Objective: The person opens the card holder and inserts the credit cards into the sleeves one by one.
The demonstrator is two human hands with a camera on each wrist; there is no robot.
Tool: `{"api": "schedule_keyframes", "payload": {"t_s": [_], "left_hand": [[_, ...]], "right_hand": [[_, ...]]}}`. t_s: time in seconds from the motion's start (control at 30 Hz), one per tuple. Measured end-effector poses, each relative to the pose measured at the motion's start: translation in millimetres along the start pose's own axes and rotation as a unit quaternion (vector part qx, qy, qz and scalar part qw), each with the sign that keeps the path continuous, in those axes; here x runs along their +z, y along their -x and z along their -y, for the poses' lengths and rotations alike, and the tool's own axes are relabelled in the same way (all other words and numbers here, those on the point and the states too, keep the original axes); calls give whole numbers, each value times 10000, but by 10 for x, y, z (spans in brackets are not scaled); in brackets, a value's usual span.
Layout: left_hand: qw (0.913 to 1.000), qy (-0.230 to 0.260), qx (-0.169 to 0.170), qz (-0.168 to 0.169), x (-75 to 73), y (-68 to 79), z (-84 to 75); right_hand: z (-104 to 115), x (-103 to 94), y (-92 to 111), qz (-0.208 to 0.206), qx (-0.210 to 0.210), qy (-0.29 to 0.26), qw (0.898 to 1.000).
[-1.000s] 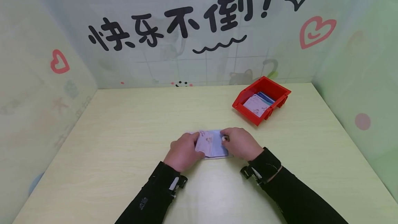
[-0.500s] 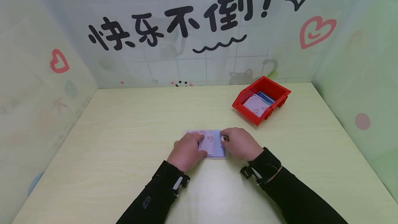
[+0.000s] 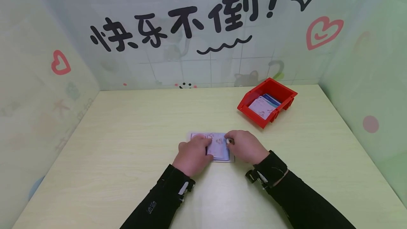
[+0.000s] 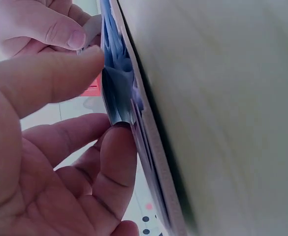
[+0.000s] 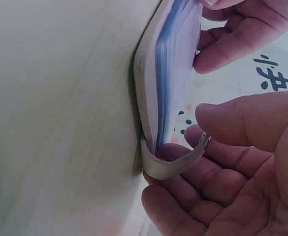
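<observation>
Shifted rightward since earlier, the left hand (image 3: pixel 193 155) pinches bluish leaves (image 4: pixel 118 96) of a pale-pink card holder (image 5: pixel 147 93) lying unfolded on the desk (image 3: pixel 133 137); the right hand (image 3: pixel 249 147) grips its curled strap (image 5: pixel 164 168), as best I see.

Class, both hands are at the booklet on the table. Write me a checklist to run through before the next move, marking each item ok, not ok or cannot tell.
1. Booklet rests on the table: ok.
2. Left hand holds the inner leaves: ok, pinched and bowed.
3. Right hand is at the strap: ok.
4. Strap fastened: not ok, its end is loose.
5. Red bin apart from both hands: ok.
6. Every leaf filled: cannot tell.
</observation>
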State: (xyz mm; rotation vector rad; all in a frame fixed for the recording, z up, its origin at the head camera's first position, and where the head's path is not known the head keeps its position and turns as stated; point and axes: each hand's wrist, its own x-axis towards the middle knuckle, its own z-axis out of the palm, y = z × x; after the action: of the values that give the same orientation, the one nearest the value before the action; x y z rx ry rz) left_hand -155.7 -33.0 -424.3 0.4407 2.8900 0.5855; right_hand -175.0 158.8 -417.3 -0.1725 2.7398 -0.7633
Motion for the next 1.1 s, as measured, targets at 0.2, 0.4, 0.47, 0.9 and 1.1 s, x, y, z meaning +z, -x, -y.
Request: {"api": "schedule_keyframes", "payload": {"t_s": [0.2, 0.4, 0.47, 0.9, 1.1], "left_hand": [[9999, 14, 97, 91, 20, -2, -6], [9997, -83, 176, 118, 41, -2, -13], [9998, -80, 155, 127, 44, 1, -13], [9996, 117, 127, 238, 20, 29, -50], [9993, 315, 63, 180, -6, 28, -26]], "right_hand": [[-7, -4, -10, -1, 50, -106, 9999], [-4, 1, -14, -6, 116, -241, 9996], [1, 2, -14, -15, 134, -259, 9996], [21, -17, 1, -67, 160, -332, 9993], [10, -17, -1, -73, 161, -353, 9992]]}}
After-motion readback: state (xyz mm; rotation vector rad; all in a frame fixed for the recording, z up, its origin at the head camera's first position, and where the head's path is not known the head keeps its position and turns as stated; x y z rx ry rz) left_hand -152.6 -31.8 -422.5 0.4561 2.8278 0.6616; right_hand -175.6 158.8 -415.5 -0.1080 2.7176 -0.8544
